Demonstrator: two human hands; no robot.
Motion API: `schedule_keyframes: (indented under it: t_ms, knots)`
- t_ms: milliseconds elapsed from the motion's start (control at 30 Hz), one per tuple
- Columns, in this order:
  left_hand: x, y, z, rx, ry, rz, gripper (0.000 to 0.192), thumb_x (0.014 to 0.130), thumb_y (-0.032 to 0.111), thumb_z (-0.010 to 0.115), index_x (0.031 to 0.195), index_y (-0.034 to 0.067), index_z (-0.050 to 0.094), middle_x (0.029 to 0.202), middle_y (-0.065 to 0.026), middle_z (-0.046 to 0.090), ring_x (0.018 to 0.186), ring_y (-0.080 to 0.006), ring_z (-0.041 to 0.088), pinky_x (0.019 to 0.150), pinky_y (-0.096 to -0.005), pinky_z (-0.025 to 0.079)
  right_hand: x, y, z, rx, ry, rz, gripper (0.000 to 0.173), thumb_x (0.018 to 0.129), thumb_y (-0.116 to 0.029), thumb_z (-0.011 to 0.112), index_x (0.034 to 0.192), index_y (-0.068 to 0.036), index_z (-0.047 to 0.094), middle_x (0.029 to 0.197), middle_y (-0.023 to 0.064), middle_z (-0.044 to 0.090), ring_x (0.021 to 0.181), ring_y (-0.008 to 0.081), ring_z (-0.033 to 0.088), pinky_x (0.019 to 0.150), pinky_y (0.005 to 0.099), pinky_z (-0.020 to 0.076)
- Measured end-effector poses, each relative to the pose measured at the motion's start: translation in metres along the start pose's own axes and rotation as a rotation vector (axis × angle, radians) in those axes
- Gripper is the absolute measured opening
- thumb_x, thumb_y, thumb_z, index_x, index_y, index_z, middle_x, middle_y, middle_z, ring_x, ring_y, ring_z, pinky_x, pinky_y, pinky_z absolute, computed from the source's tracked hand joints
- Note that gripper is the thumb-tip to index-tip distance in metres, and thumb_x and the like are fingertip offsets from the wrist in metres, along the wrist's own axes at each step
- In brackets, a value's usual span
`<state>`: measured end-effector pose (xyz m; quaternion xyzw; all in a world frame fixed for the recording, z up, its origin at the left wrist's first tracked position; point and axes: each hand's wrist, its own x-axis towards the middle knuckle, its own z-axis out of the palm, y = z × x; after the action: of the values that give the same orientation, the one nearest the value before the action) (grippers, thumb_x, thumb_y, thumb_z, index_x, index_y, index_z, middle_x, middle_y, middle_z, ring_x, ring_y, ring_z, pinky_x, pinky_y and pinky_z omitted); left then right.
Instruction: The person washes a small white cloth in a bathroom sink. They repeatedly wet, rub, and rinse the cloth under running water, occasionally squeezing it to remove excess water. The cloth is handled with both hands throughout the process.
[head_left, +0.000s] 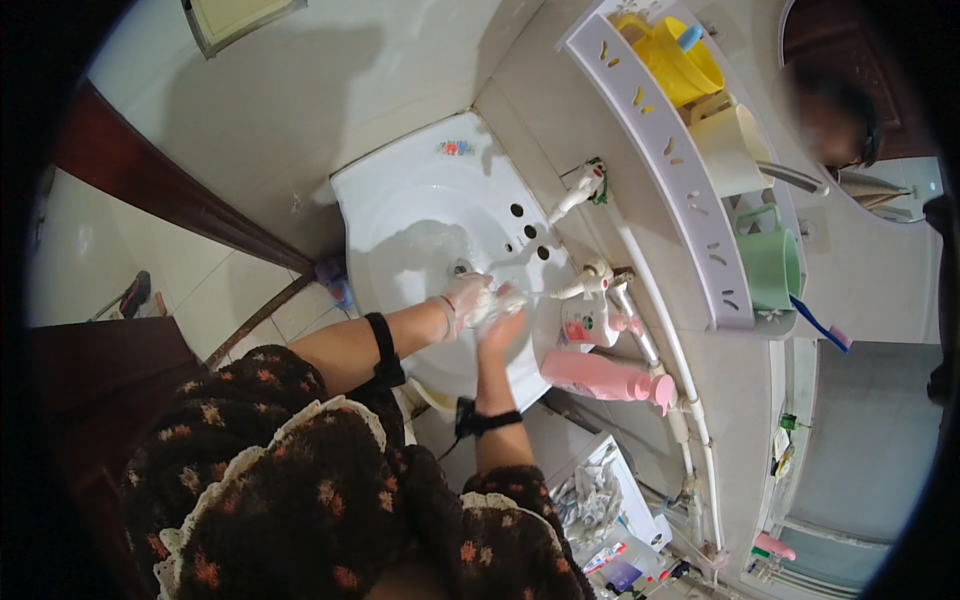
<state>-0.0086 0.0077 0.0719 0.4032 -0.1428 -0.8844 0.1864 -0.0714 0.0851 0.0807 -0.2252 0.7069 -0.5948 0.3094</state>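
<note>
Both hands are together over the white washbasin (409, 315), under the outlet of a white tap (581, 285) from which water runs. My left hand (466, 300) looks pale, coated in lather or a thin clear glove; I cannot tell which. My right hand (504, 319) is bent close against it. White material (495, 304) lies between the hands, lather or a wet cloth, too blurred to settle. The fingers are partly hidden. Below the hands is the basin's drain (460, 268). Each forearm wears a black strap, on the left (384, 349) and on the right (486, 421).
Right of the basin are a white pump bottle (587, 322) and a pink bottle (600, 376). A second tap (581, 191) and white pipes (660, 292) run along the wall. Above hangs a lilac shelf (667, 172) with several cups. A white appliance (626, 487) bears crumpled cloth (592, 499).
</note>
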Motion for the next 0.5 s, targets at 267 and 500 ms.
schedule_keyframes:
  t_ms: [267,500]
  knots:
    - [0.007,-0.002,-0.029,0.494,-0.147,0.276,0.015,0.083,0.022,0.062,0.087,0.008,0.061,0.085,-0.0056,0.061,0.079,-0.0131,0.060,0.064,-0.0291,0.048,0.030,0.006,-0.017,-0.330,-0.003,-0.181,0.028,0.094,-0.026,0.054,0.091,0.001,0.059,0.081,0.0129,0.062,0.072,0.0230,0.056,0.069,0.0367,0.0456]
    - [-0.010,0.011,-0.031,-0.043,-0.264,-0.333,0.033,0.091,0.038,0.055,0.093,0.007,0.065,0.084,-0.0044,0.067,0.074,-0.0145,0.064,0.069,-0.0293,0.052,-0.005,0.008,-0.010,-0.380,-0.198,-0.717,0.023,0.091,-0.026,0.057,0.089,-0.003,0.059,0.081,0.0076,0.061,0.084,0.0219,0.055,0.081,0.0389,0.0435]
